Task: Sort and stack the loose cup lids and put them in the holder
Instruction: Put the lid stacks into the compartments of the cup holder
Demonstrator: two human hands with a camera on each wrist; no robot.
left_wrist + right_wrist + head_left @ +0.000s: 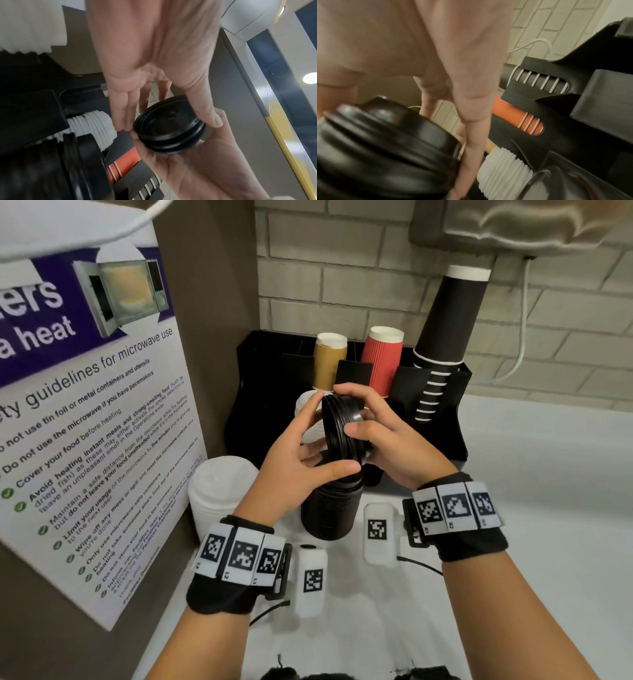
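Both hands hold a short stack of black lids (338,424) on edge, in the air in front of the black holder (442,422). My left hand (334,436) pinches the stack between thumb below and index finger above. My right hand (346,409) grips its right side, fingers curled over the rim. The left wrist view shows the lids (171,136) nested, thumb and fingers on opposite rims. They look blurred and close in the right wrist view (385,142). A tall stack of black lids (330,510) stands on the counter directly below.
A white lid stack (219,494) stands on the counter at the left, by the poster panel. More white lids (306,414) lie in the holder behind my hands. The holder also carries brown (329,361), red (382,357) and black cups (445,337). A brick wall is behind.
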